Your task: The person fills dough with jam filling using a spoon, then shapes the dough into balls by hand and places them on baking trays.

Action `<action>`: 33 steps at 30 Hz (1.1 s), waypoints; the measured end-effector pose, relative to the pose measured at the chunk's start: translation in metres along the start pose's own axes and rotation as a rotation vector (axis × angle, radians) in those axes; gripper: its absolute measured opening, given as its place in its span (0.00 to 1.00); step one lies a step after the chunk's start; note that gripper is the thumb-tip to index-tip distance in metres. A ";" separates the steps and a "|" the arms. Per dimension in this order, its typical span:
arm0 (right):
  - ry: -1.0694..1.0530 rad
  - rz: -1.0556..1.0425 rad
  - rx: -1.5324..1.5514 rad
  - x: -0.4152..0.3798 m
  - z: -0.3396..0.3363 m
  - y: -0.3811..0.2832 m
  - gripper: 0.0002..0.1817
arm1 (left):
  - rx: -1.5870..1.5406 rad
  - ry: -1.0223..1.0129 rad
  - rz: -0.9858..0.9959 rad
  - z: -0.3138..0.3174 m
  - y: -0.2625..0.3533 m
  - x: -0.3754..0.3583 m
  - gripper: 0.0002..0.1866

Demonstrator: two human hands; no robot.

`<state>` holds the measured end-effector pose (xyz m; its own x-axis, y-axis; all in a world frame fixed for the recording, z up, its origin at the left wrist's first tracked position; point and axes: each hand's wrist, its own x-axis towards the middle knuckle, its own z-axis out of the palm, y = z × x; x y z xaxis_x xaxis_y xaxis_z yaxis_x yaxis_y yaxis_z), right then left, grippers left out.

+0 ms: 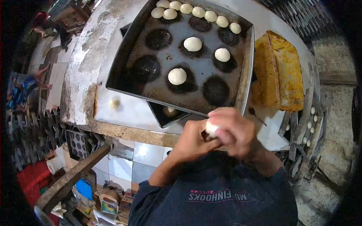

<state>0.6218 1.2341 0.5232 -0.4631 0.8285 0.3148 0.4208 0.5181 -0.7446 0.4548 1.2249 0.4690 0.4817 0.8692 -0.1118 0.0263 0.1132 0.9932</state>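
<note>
My left hand (pixel 195 142) is wrapped around a white dough ball (pixel 211 129) close to my chest, by the front edge of the tray. Over the same ball curls my right hand (pixel 235 132), slightly blurred, its fingers pressed against the dough. Just beyond my hands lies a large dark metal baking tray (pixel 169 98). Several small dough balls (pixel 186 8) are lined up along its far side. Three more sit apart on its surface: one near the middle (pixel 192 44), one to the right (pixel 222 55) and one nearer me (pixel 177 76).
Another dark tray (pixel 166 119) sticks out beneath the large one. A lone dough ball (pixel 114 103) lies on the worn white tabletop (pixel 85 109). To the right stands a yellow-stained container (pixel 288 71), with more dough balls (pixel 312 130) in a tray beyond. Two people (pixel 30 84) are at far left.
</note>
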 end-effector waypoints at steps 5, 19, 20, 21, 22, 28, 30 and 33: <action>-0.093 0.189 -0.282 0.012 0.000 0.070 0.23 | -0.100 0.314 -0.022 -0.055 0.026 -0.006 0.31; 0.338 0.060 -0.156 -0.018 -0.027 0.014 0.26 | 0.815 0.805 -0.372 -0.161 0.014 0.300 0.25; 0.382 0.078 -0.150 -0.031 -0.028 0.010 0.24 | 0.804 0.854 -0.448 -0.161 0.006 0.314 0.24; 0.421 0.101 -0.143 -0.045 -0.030 0.009 0.22 | 0.788 0.901 -0.531 -0.166 -0.008 0.331 0.24; 0.436 0.109 -0.149 -0.058 -0.038 0.009 0.22 | 0.637 0.998 -0.433 -0.170 -0.024 0.343 0.23; 0.577 0.302 0.243 -0.123 -0.064 0.035 0.21 | 0.340 0.752 0.426 -0.034 0.045 0.180 0.12; 0.538 0.372 0.428 -0.126 -0.063 0.039 0.22 | 0.218 0.508 0.624 0.032 0.048 0.116 0.21; 0.400 0.465 0.728 -0.145 -0.071 0.030 0.26 | 0.317 0.170 0.558 0.110 0.030 0.042 0.53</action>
<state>0.7569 1.1450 0.4972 -0.0134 0.9995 -0.0273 -0.1560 -0.0290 -0.9873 0.5726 1.2120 0.4977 0.3534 0.8233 0.4441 0.0824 -0.5003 0.8619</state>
